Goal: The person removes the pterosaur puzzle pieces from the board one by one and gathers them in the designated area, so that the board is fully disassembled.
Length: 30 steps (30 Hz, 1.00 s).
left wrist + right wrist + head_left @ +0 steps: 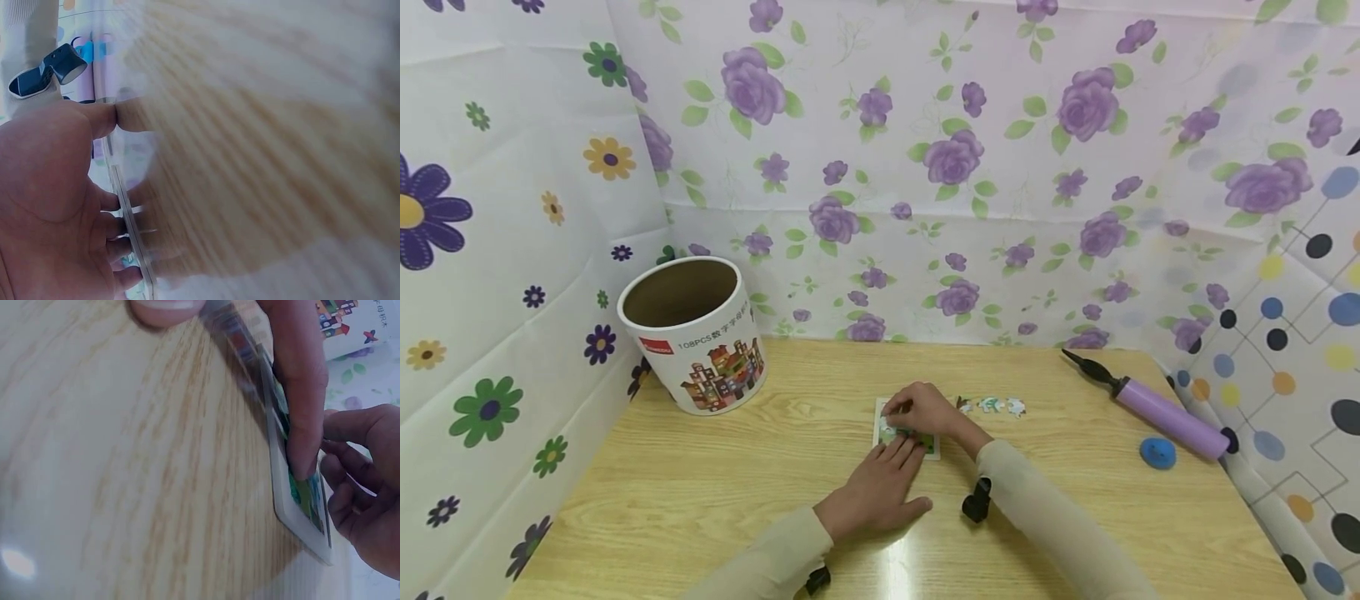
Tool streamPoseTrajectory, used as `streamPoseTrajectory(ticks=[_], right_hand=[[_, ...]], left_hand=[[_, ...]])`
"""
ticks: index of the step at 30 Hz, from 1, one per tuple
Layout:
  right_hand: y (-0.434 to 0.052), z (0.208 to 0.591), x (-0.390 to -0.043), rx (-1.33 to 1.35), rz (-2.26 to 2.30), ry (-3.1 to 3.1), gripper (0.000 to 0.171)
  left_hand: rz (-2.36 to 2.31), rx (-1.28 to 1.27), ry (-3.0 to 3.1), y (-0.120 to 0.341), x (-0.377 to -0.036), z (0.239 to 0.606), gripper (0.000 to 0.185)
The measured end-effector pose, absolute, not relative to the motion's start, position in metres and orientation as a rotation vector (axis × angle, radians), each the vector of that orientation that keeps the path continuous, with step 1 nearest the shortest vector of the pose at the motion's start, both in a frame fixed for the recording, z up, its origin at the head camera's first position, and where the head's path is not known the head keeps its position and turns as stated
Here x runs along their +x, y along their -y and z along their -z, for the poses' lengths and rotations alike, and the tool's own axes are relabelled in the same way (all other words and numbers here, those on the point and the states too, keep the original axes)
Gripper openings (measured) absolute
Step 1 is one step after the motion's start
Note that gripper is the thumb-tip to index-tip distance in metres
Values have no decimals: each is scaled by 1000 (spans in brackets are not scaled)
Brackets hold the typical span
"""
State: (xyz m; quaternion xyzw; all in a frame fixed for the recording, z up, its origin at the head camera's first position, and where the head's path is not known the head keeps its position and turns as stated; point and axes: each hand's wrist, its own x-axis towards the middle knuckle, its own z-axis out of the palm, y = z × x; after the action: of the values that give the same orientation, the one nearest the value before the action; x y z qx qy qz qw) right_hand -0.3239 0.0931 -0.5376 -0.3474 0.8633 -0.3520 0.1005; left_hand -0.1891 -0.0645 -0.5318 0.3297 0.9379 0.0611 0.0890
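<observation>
Your flat left hand (880, 487) steadies the partly filled puzzle tray (880, 414), your right hand (925, 410) pinches a piece onto it, and loose pieces (992, 406) wait just beyond.

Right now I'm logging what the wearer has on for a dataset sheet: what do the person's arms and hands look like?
Both arms wear long beige sleeves, the left sleeve and the right sleeve. Each wrist carries a small black strapped-on camera: left wrist camera, right wrist camera. The left hand and right hand are bare, without gloves; no rings show.
</observation>
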Motion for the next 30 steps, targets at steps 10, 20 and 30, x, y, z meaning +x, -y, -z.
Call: streamPoseTrajectory(ticks=[10, 20, 30], right_hand=[[-95, 532, -324, -1071, 1045, -2567, 13], [-122, 520, -323, -957, 1060, -2626, 14], [-166, 517, -317, -923, 1089, -2685, 14]], left_hand=[[-158, 998, -2796, 64, -190, 533, 79], [-171, 1009, -2831, 65, -189, 536, 79], [-158, 996, -2833, 63, -187, 531, 80]])
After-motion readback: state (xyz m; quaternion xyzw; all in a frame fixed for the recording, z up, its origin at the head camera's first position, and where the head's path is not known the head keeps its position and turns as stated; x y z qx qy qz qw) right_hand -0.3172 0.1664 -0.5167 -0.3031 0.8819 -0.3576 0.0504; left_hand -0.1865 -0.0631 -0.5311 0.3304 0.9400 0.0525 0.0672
